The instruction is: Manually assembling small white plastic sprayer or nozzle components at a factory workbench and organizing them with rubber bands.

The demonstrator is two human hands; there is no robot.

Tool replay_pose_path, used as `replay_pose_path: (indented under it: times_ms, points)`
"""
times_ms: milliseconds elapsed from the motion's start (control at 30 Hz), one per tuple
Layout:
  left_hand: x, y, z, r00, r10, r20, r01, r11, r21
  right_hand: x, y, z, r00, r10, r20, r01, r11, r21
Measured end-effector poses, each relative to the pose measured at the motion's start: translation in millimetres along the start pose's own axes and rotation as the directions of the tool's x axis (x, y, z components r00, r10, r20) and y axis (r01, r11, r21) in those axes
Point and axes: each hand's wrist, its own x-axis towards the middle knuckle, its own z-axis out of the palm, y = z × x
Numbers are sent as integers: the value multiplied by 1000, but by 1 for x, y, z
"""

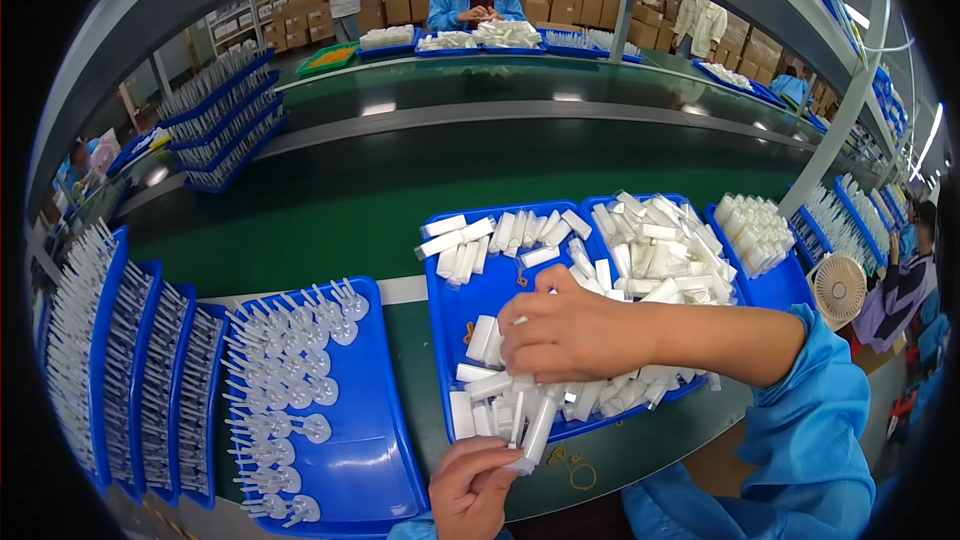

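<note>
Left hand (472, 492) pinches a white tube (541, 425) near the rim of a blue tray (455, 312); slack grip might drop it; right hand (568, 332) curled, contents hidden

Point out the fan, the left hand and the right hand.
Fan (838, 288): head view, on the middle of its round grille.
Left hand (469, 492): head view, on the middle of the hand.
Right hand (566, 332): head view, on the back of the hand.

Trays (350, 465) blue; pieces (541, 428) white; sleeve (815, 430) light blue; bench (330, 215) green.
</note>
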Motion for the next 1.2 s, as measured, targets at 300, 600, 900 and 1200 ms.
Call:
replay_pose_path:
  times_ms: [300,600,900,1200]
  points:
    - [0,-3,-1,998,-58,33,59,997,-45,-12,-6,-5,997,72,-17,-67,974,216]
    - [4,2,-9,966,135,222,-145,989,30,-17,-22,-20,985,118,125,-172,729,662]
    - [6,0,-17,823,382,420,-432,901,28,-15,-47,-27,971,125,203,-236,405,883]
    - [-7,3,-5,958,264,115,-261,964,-43,8,-69,-11,991,103,91,-133,537,833]
